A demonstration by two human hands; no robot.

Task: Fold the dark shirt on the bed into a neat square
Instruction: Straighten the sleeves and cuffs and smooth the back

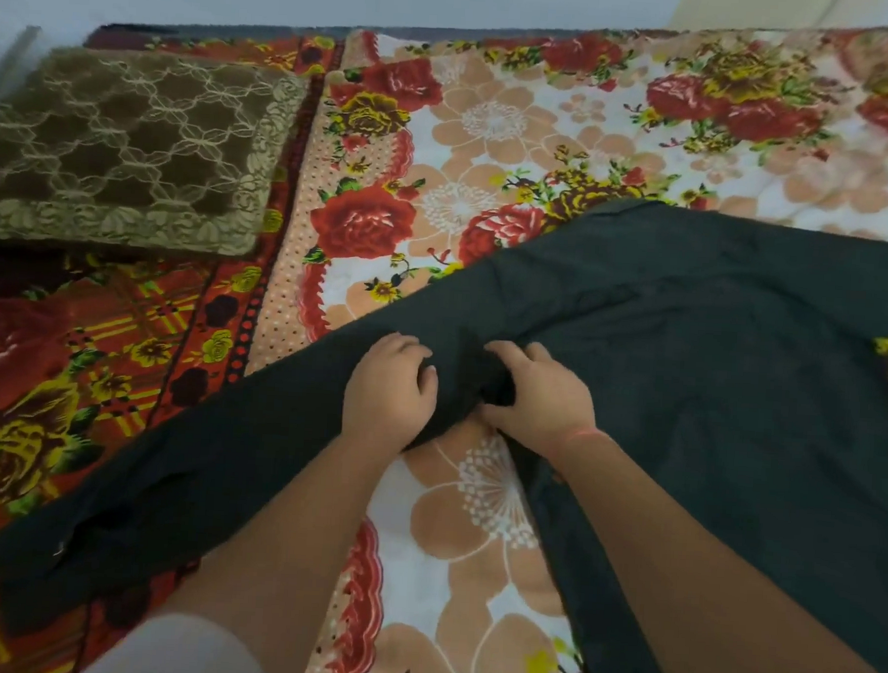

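Here, my left hand (390, 385) and right hand (536, 395) sit side by side, both closed on a bunched fold of the dark cotton shirt (688, 339). It sprawls over the floral bedspread (494, 133); its sleeve runs near-left, its body lies right, nearer my right hand.

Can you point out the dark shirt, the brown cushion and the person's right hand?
Dark shirt (688, 349): head view, its flat body.
Brown cushion (128, 144): head view, its top.
Right hand (536, 392): head view, its back.

Brown lace-patterned cushion (127, 150) at far left on red floral blanket (96, 349); white floral blanket (571, 121) alongside.
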